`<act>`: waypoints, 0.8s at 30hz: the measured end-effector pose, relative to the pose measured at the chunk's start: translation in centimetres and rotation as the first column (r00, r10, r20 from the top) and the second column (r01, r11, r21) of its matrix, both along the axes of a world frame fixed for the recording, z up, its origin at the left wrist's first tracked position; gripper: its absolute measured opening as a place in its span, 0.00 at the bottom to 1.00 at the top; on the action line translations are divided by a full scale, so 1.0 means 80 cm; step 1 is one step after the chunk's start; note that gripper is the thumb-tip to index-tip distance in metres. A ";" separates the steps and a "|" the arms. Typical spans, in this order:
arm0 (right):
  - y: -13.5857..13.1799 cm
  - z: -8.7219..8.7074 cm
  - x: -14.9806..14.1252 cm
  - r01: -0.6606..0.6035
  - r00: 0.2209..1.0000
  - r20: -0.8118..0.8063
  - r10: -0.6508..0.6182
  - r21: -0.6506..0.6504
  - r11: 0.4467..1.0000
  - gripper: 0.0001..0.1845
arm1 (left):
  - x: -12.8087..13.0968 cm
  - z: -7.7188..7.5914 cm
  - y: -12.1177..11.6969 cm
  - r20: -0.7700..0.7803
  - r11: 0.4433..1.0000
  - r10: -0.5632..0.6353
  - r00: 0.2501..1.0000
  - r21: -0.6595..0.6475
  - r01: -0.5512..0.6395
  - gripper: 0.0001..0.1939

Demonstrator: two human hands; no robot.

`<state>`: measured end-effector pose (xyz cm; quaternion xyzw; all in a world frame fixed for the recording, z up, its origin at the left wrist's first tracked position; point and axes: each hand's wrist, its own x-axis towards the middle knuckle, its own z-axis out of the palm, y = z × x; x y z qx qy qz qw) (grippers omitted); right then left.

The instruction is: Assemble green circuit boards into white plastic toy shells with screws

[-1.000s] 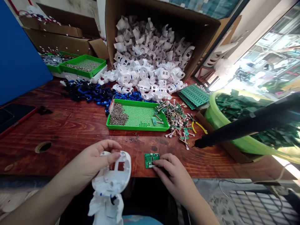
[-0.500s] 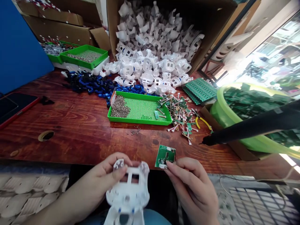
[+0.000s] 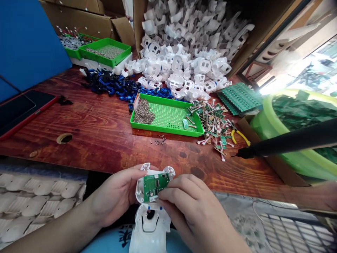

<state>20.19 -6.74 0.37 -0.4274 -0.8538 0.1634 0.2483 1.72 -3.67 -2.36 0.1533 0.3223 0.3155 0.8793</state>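
My left hand (image 3: 117,195) grips a white plastic shell (image 3: 150,225) by its left side, just below the table's front edge. A small green circuit board (image 3: 155,184) lies in the shell's upper part. My right hand (image 3: 189,207) has its fingers closed on the board's lower right edge and presses it into the shell. The shell's lower half hangs down over my lap.
On the wooden table (image 3: 92,133) stand a green tray (image 3: 168,119) with screws, a heap of white shells (image 3: 184,66) spilling from a box, blue parts (image 3: 113,86), wired boards (image 3: 213,123), yellow pliers (image 3: 239,135), a green tub (image 3: 297,130), a black tool (image 3: 286,142) and a phone (image 3: 18,109).
My right hand lifted the green board off the table edge and brought it onto the shell. My left hand turned the shell face up and lowered it toward my lap.
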 end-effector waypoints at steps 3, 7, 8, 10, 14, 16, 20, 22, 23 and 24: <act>0.000 0.001 -0.004 0.029 0.999 0.028 -0.028 -0.019 0.999 0.04 | -0.002 -0.002 0.000 -0.003 0.999 0.039 0.999 0.025 -0.039 0.13; 0.001 -0.003 -0.006 0.045 0.999 0.021 -0.045 -0.006 0.999 0.05 | -0.003 -0.003 -0.002 -0.009 0.996 0.073 0.997 0.057 -0.072 0.12; 0.001 -0.004 -0.006 0.044 0.999 0.011 -0.044 -0.003 0.999 0.05 | -0.003 -0.003 -0.003 -0.007 0.996 0.074 0.997 0.056 -0.073 0.12; 0.001 -0.004 -0.005 0.045 0.999 -0.006 -0.045 -0.004 0.999 0.04 | -0.003 -0.002 -0.004 -0.010 0.995 0.078 0.997 0.060 -0.077 0.12; 0.002 -0.001 -0.004 0.058 0.998 -0.024 -0.059 -0.026 0.998 0.04 | 0.000 0.002 -0.006 -0.039 0.992 0.093 0.995 0.086 -0.089 0.13; 0.001 0.000 -0.003 0.057 0.998 -0.030 -0.058 -0.037 0.998 0.04 | 0.002 0.002 -0.007 -0.046 0.992 0.093 0.995 0.089 -0.088 0.13; -0.001 0.000 -0.003 0.069 0.997 -0.038 -0.070 -0.030 0.997 0.04 | 0.002 -0.004 -0.009 -0.083 0.991 0.102 0.991 0.090 -0.095 0.13; -0.001 -0.001 -0.004 0.077 0.996 -0.045 -0.078 -0.013 0.997 0.04 | 0.002 -0.007 -0.010 -0.091 0.991 0.114 0.989 0.081 -0.107 0.13; -0.001 -0.002 -0.004 0.082 0.996 -0.047 -0.082 -0.004 0.997 0.04 | 0.001 -0.007 -0.010 -0.086 0.991 0.118 0.989 0.077 -0.111 0.12; -0.001 -0.002 -0.004 0.087 0.995 -0.046 -0.087 0.004 0.996 0.04 | 0.001 -0.007 -0.010 -0.080 0.991 0.118 0.990 0.077 -0.112 0.12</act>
